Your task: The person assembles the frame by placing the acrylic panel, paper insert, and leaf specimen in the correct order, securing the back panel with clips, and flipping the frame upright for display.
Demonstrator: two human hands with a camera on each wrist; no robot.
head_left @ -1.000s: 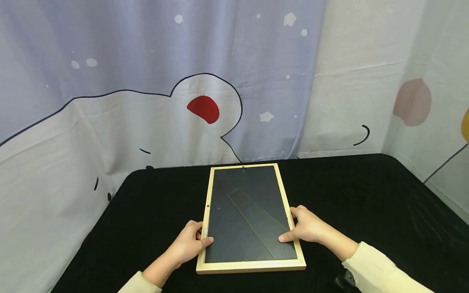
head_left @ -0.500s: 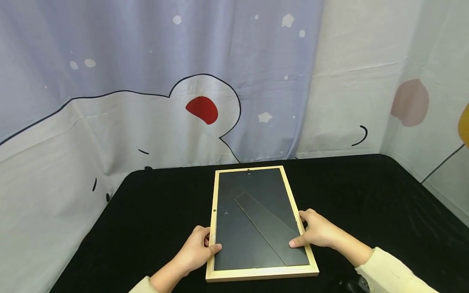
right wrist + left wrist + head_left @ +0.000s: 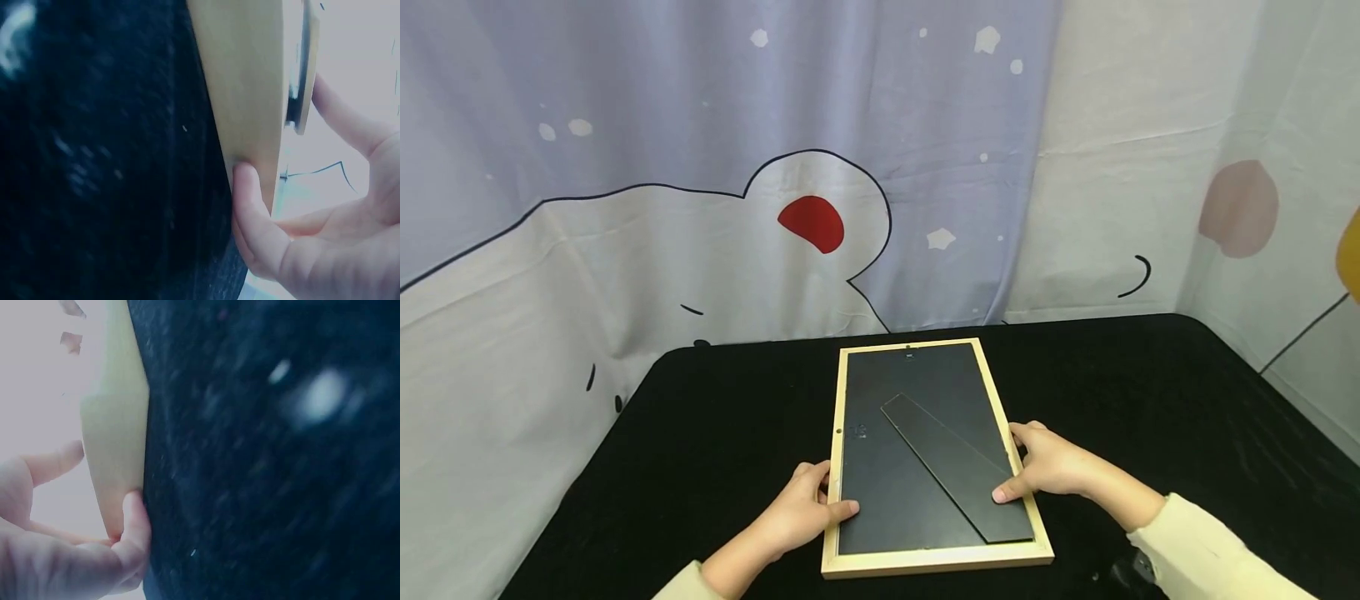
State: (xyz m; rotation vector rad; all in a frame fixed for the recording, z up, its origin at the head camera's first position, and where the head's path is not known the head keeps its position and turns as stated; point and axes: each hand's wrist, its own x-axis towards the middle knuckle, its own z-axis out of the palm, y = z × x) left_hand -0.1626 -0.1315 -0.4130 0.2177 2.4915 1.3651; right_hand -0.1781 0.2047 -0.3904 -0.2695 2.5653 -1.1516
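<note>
A picture frame point(image 3: 937, 562) with a pale wooden border lies back side up on the black cloth. Its dark backing board point(image 3: 880, 467) carries a slanted stand leg point(image 3: 951, 462), whose lower end sits slightly raised from the board. My left hand point(image 3: 796, 512) grips the left side, thumb over the backing and fingers against the outer edge. On the opposite side my right hand point(image 3: 1054, 463) holds the border, with its thumb on the stand leg near the lower right. In the right wrist view a finger presses the wooden side point(image 3: 250, 94), and the raised stand leg point(image 3: 306, 81) shows beside the thumb.
Black cloth point(image 3: 737, 400) covers the table around the frame. Behind it hangs a printed curtain point(image 3: 700, 250), with another pale curtain at the right. A small dark object point(image 3: 1138, 571) is partly visible by the right sleeve.
The frame, with both hands on it, has shifted right and slightly nearer, then stayed put. Over the last half second the stand leg's lower end has lifted a little.
</note>
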